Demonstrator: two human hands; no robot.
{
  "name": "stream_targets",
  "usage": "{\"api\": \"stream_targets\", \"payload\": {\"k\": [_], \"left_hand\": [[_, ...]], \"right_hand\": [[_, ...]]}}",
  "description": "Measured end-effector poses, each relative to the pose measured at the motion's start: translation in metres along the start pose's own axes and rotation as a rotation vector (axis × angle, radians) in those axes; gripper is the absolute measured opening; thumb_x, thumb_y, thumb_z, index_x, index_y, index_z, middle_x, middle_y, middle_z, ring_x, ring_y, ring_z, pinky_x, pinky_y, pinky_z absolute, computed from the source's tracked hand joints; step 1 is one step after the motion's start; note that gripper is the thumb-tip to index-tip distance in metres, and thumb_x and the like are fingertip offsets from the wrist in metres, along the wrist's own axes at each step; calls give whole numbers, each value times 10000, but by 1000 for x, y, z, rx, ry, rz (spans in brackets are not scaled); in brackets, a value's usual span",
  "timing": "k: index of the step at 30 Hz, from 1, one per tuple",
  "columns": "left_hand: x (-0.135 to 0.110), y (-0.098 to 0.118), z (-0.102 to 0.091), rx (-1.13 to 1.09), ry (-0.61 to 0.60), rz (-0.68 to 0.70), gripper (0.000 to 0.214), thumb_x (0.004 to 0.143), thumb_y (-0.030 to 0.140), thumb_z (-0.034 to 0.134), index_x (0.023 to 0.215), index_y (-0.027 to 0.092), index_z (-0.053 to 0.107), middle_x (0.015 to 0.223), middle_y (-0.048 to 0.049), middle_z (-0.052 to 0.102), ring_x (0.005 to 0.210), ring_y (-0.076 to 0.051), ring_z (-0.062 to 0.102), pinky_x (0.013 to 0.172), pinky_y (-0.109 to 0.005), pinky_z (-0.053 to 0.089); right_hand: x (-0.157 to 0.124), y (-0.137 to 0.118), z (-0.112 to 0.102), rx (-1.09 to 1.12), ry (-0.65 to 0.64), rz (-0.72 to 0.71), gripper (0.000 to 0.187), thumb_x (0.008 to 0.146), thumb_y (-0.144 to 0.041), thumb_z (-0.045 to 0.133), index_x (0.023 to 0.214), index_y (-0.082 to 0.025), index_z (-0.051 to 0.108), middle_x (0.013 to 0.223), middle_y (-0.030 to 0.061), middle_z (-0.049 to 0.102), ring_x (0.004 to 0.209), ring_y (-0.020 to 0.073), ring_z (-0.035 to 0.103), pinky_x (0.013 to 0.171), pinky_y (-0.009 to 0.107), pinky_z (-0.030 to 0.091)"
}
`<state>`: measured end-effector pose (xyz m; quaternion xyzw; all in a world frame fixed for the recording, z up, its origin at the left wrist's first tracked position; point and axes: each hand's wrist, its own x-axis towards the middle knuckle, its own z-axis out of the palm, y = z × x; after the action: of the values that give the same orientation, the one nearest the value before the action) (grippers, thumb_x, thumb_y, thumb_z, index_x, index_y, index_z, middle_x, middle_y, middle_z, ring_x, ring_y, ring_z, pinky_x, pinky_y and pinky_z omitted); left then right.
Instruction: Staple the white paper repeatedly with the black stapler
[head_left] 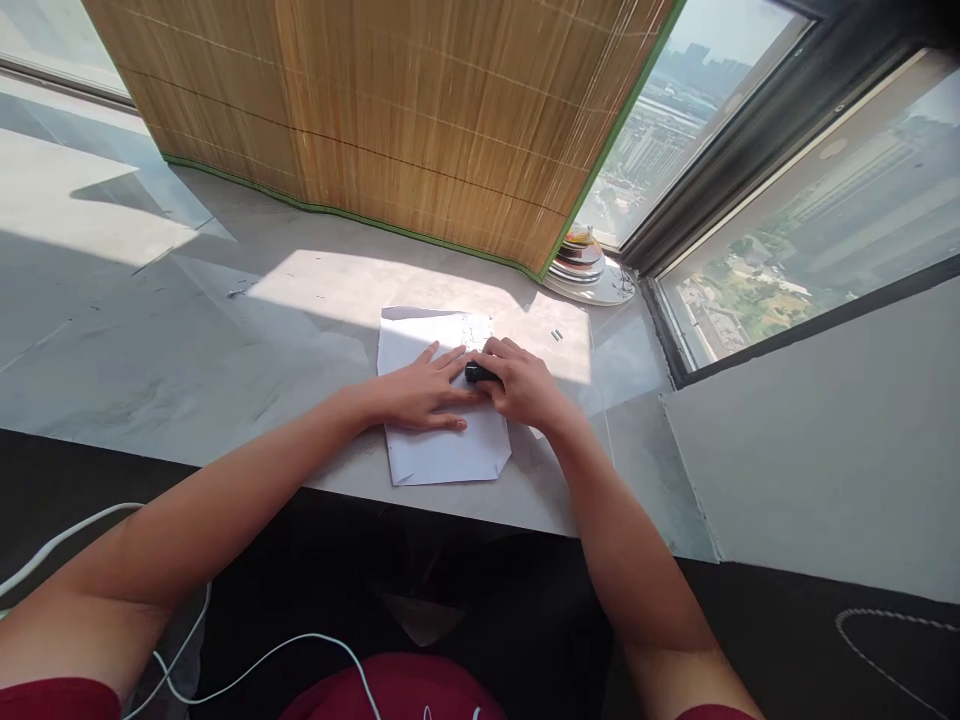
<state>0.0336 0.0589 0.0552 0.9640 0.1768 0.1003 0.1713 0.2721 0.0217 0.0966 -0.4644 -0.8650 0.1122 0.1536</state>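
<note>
A white sheet of paper (442,455) with folded lower corners lies on the grey stone ledge (187,340) near its front edge. My left hand (420,390) rests flat on the paper with the fingers stretched out. My right hand (525,385) is closed around a small black object (478,374), perhaps a pen or marker, whose tip touches the paper just beside my left fingers. Faint markings show on the paper's upper right part.
A bamboo blind (390,110) with green edging hangs down onto the ledge behind the paper. A stack of plates (589,270) sits in the window corner at the right. White cables (187,640) trail over the dark floor by my lap.
</note>
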Motion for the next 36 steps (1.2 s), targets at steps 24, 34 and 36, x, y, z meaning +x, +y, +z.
{"api": "stream_targets", "payload": {"k": [24, 34, 36], "left_hand": [[0, -28, -30, -356, 981, -330, 489, 1062, 405, 461, 639, 202, 599, 704, -35, 635, 708, -164, 593, 728, -323, 481], [-9, -64, -42, -1035, 1159, -550, 577, 899, 430, 613, 557, 226, 196, 523, 60, 185, 448, -79, 177, 436, -282, 152], [-8, -62, -43, -1057, 1152, -559, 561, 884, 417, 618, 552, 224, 208, 519, 57, 196, 449, -79, 181, 434, -282, 151]], "right_hand": [[1, 34, -18, 146, 506, 505, 186, 843, -337, 645, 811, -233, 495, 786, 11, 598, 732, 182, 509, 667, 306, 361], [23, -95, 57, 87, 181, 422, 138, 878, -175, 583, 945, -236, 479, 1018, 72, 643, 875, 230, 584, 668, 320, 380], [6, -87, 57, 74, 189, 463, 155, 879, -170, 582, 955, -246, 470, 1028, 81, 645, 890, 248, 597, 659, 325, 389]]}}
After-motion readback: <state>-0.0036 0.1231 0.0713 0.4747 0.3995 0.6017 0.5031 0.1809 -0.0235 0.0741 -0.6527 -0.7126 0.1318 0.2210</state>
